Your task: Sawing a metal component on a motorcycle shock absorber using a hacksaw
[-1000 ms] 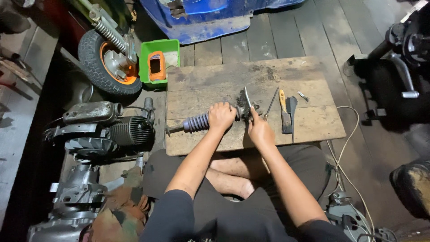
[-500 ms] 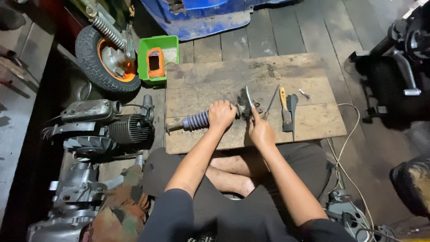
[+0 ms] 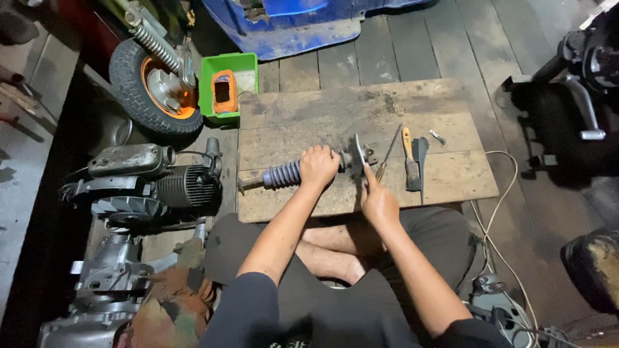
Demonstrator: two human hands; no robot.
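Note:
I sit cross-legged at a low wooden board [image 3: 309, 122] on the floor. My left hand [image 3: 318, 165] grips a shaft with a grey ribbed rubber boot [image 3: 282, 174] that lies across the board. My right hand [image 3: 377, 203] holds a thin metal tool [image 3: 359, 149] upright against the shaft's metal end [image 3: 366, 154], just right of my left hand.
A screwdriver [image 3: 389, 151], a yellow-handled brush [image 3: 410, 159] and a dark flat tool [image 3: 422, 158] lie right of the shaft. A green bin [image 3: 227, 88], a small wheel [image 3: 151, 90] and an engine [image 3: 142, 183] stand left. A white cable [image 3: 500, 193] runs at the right.
Both hands stay on the shaft and the tool; the view has shifted only slightly.

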